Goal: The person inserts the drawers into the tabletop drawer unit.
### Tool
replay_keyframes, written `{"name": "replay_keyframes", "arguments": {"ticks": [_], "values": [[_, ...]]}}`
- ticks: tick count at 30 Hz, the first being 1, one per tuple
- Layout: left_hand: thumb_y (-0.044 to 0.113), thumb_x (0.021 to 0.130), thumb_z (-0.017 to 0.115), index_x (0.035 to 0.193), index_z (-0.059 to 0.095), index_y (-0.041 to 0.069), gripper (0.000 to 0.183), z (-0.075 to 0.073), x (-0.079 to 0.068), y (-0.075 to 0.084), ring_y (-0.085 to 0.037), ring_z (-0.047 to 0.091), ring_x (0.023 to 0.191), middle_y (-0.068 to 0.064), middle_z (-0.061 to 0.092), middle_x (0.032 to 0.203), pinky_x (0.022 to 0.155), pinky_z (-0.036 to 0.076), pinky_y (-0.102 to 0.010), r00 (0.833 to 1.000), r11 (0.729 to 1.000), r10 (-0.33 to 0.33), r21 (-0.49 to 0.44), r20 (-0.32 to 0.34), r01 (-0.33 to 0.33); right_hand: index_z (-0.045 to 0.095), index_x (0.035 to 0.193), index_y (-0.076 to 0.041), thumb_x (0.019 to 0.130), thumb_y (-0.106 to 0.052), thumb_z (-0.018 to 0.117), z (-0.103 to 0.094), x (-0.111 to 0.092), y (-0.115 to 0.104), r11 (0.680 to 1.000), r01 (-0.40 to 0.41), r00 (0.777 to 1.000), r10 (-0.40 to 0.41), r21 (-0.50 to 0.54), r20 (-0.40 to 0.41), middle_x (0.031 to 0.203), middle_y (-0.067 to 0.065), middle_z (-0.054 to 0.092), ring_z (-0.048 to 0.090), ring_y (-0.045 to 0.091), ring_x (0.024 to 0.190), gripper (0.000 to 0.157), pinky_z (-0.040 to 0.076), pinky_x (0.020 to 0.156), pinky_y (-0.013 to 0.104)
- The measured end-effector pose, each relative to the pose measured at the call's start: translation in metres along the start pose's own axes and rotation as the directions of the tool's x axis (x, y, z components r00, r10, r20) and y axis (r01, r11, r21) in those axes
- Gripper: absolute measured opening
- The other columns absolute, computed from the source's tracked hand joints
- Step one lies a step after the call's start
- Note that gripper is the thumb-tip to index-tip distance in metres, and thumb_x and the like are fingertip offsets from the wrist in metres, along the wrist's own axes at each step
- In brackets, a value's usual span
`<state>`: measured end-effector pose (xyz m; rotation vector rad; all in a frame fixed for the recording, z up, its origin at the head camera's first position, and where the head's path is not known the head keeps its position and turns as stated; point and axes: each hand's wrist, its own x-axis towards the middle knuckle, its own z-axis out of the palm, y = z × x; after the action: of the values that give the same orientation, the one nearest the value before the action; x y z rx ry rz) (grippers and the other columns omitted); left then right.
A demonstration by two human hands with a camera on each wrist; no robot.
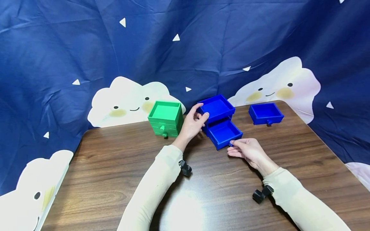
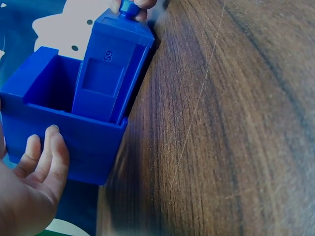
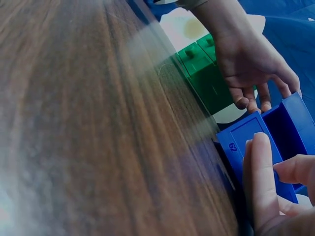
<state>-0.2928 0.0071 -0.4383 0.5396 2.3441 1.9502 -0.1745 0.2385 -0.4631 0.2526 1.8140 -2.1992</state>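
A person's left hand (image 1: 192, 123) curls its fingers around the side of a blue plastic drawer cabinet (image 1: 216, 108) near the back of the dark wooden worktop (image 1: 115, 166), while the right hand (image 1: 248, 150) pinches the small round knob (image 1: 231, 144) of its pulled-out blue lower drawer (image 1: 224, 133). A green plastic drawer cabinet (image 1: 165, 118) stands just left; a separate blue drawer (image 1: 266, 113) lies apart at right.
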Motion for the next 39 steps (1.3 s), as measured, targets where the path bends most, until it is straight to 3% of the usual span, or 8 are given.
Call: {"name": "replay_keyframes", "arguments": {"ticks": [6, 13, 21, 28, 36, 39], "values": [[0.027, 0.106, 0.070, 0.158, 0.051, 0.021, 0.055, 0.000, -0.001, 0.000, -0.049, 0.072, 0.087, 0.001, 0.056, 0.087, 0.061, 0.061, -0.052, 1.000, 1.000, -0.001, -0.006, 0.002, 0.001, 0.046, 0.135, 0.028, 0.110, 0.002, 0.048, 0.002, 0.001, -0.001, 1.000, 0.009, 1.000, -0.009, -0.008, -0.004, 0.082, 0.006, 0.079, 0.080, 0.011, 0.075, 0.036, 0.066, 0.080, 0.025], [0.028, 0.106, 0.070, 0.157, 0.052, 0.023, 0.055, 0.000, -0.001, 0.000, -0.043, 0.072, 0.084, 0.000, 0.056, 0.088, 0.055, 0.057, -0.036, 1.000, 1.000, -0.001, -0.005, -0.003, 0.001, 0.044, 0.138, 0.029, 0.111, 0.000, 0.049, 0.003, 0.004, -0.003, 1.000, 0.000, 1.000, 0.000, -0.029, -0.007, 0.083, 0.006, 0.080, 0.080, 0.011, 0.075, 0.040, 0.066, 0.080, 0.026], [0.028, 0.106, 0.070, 0.158, 0.052, 0.022, 0.056, -0.001, -0.001, 0.001, -0.038, 0.072, 0.082, 0.001, 0.056, 0.088, 0.067, 0.061, -0.062, 1.000, 1.000, -0.004, -0.010, 0.004, 0.004, 0.047, 0.136, 0.027, 0.111, 0.000, 0.048, 0.005, 0.011, -0.004, 1.000, -0.005, 1.000, 0.005, -0.025, -0.013, 0.083, 0.006, 0.079, 0.080, 0.011, 0.074, 0.037, 0.067, 0.078, 0.026], [0.028, 0.106, 0.069, 0.159, 0.050, 0.023, 0.056, 0.000, -0.002, 0.001, -0.045, 0.072, 0.086, 0.001, 0.056, 0.089, 0.070, 0.060, -0.066, 1.000, 1.000, -0.018, -0.010, 0.005, 0.018, 0.047, 0.138, 0.025, 0.111, -0.003, 0.051, 0.009, 0.018, -0.003, 1.000, -0.013, 1.000, 0.013, -0.014, -0.025, 0.083, 0.007, 0.079, 0.080, 0.012, 0.073, 0.039, 0.067, 0.078, 0.027], [0.027, 0.106, 0.069, 0.158, 0.051, 0.022, 0.056, 0.000, -0.001, -0.001, -0.029, 0.070, 0.076, 0.001, 0.055, 0.089, 0.069, 0.060, -0.066, 1.000, 1.000, -0.017, -0.019, -0.003, 0.017, 0.055, 0.130, 0.018, 0.111, -0.004, 0.052, 0.012, 0.026, -0.004, 1.000, -0.013, 0.999, 0.013, 0.007, -0.039, 0.080, 0.006, 0.079, 0.079, 0.012, 0.071, 0.029, 0.067, 0.076, 0.027], [0.028, 0.106, 0.070, 0.158, 0.051, 0.022, 0.056, 0.000, -0.001, -0.001, -0.029, 0.070, 0.076, 0.001, 0.055, 0.089, 0.068, 0.060, -0.064, 1.000, 1.000, -0.014, -0.015, -0.005, 0.013, 0.054, 0.128, 0.017, 0.111, -0.004, 0.052, 0.013, 0.029, -0.003, 1.000, -0.012, 0.999, 0.013, 0.018, -0.051, 0.079, 0.006, 0.079, 0.079, 0.012, 0.070, 0.027, 0.067, 0.075, 0.027]]}}
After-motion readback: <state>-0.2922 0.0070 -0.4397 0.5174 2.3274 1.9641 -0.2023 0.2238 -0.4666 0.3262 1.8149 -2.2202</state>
